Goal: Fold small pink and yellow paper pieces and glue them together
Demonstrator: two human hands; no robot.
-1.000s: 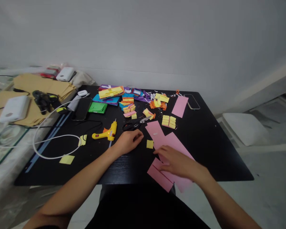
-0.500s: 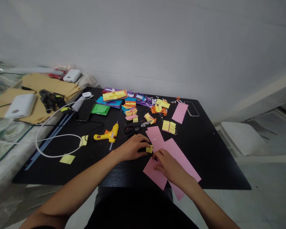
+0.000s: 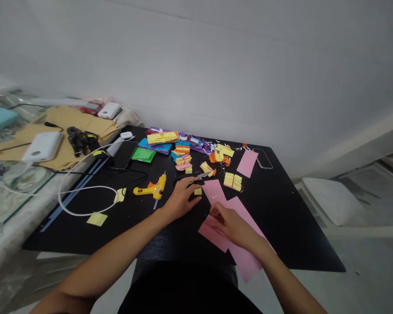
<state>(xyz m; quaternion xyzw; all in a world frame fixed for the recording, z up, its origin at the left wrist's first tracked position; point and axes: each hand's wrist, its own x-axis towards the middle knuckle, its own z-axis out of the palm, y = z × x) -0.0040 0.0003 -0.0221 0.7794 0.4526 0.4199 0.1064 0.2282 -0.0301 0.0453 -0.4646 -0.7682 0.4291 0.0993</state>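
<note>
My left hand (image 3: pixel 182 198) is low over the black table, fingers apart. A small yellow paper piece (image 3: pixel 198 192) lies at its fingertips; whether they press on it I cannot tell. My right hand (image 3: pixel 231 224) has curled fingers and grips the upper edge of a short pink paper sheet (image 3: pixel 214 235). Beneath that hand runs a long pink paper strip (image 3: pixel 245 266), overhanging the front edge. Another pink sheet (image 3: pixel 213 188) lies just beyond. Scissors (image 3: pixel 203 175) are partly hidden behind my left hand. A yellow glue gun (image 3: pixel 153 188) rests to the left.
Folded paper bundles (image 3: pixel 162 138) and paper scraps (image 3: pixel 221 155) line the back. A stack of yellow strips (image 3: pixel 232 182) and a phone case (image 3: pixel 264 159) are to the right. A phone (image 3: pixel 123 155) and a looping white cable (image 3: pixel 85 186) occupy the left side.
My left hand has moved away from my right, and the yellow piece has shifted left and farther off. The right fingers have curled in, and the short pink sheet has moved slightly away from me.
</note>
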